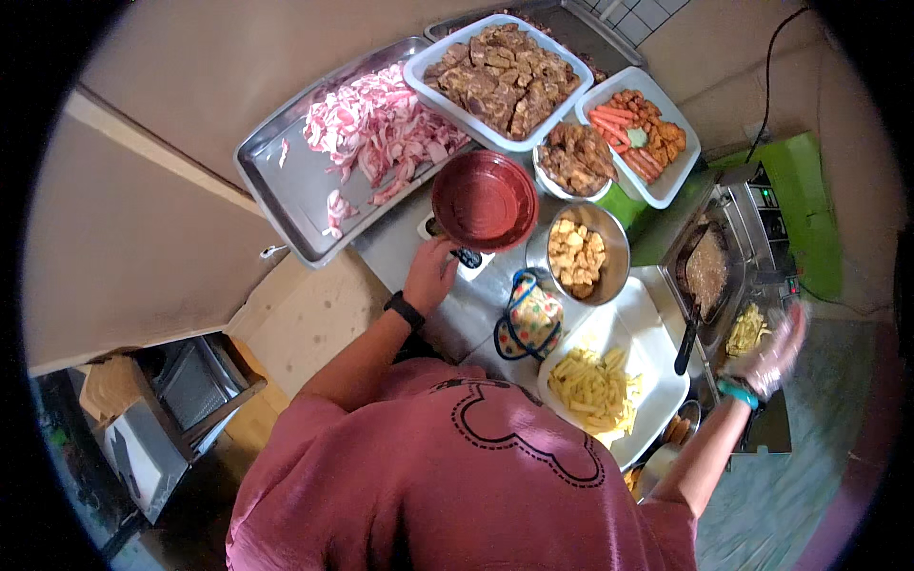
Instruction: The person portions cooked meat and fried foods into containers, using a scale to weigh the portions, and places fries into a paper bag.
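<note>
My left hand, with a black wristband, is at the near left edge of a red bowl. The bowl rests on a white kitchen scale; whether my fingers grip the bowl or the scale, I cannot tell. My right hand, in a clear plastic glove, is blurred, its fingers stretched out and nothing seen in them. It is over the edge of a deep fryer, close to some potato strips there. A white tub of cut potato strips lies between my hands.
Behind the bowl are a metal tray of sliced raw meat, a tub of browned meat and a tub with sausages. A steel pot holds fried pieces beside a patterned cloth. A black handle sticks out from the fryer.
</note>
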`<action>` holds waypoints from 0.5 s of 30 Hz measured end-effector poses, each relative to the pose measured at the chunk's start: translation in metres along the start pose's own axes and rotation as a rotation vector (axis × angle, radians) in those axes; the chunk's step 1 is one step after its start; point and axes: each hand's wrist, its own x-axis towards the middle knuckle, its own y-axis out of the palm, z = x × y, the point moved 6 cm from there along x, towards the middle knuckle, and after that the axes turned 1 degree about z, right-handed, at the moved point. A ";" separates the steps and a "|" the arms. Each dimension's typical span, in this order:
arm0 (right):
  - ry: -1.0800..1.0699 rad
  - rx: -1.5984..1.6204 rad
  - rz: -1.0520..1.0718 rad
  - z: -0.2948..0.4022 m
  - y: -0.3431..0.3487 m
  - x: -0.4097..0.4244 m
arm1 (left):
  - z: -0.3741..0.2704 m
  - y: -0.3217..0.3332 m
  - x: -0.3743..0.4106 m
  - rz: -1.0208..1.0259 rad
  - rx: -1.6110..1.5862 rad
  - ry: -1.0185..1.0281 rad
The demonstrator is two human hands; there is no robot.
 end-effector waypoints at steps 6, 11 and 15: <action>-0.194 0.094 0.546 0.043 0.238 0.004 | 0.015 -0.031 0.009 0.021 -0.013 0.025; -0.319 -0.303 0.808 0.063 0.393 0.019 | 0.019 -0.078 0.069 -0.158 -0.183 -0.080; -0.372 -0.462 0.867 0.082 0.483 0.029 | 0.040 -0.094 0.148 -0.257 -0.491 -0.213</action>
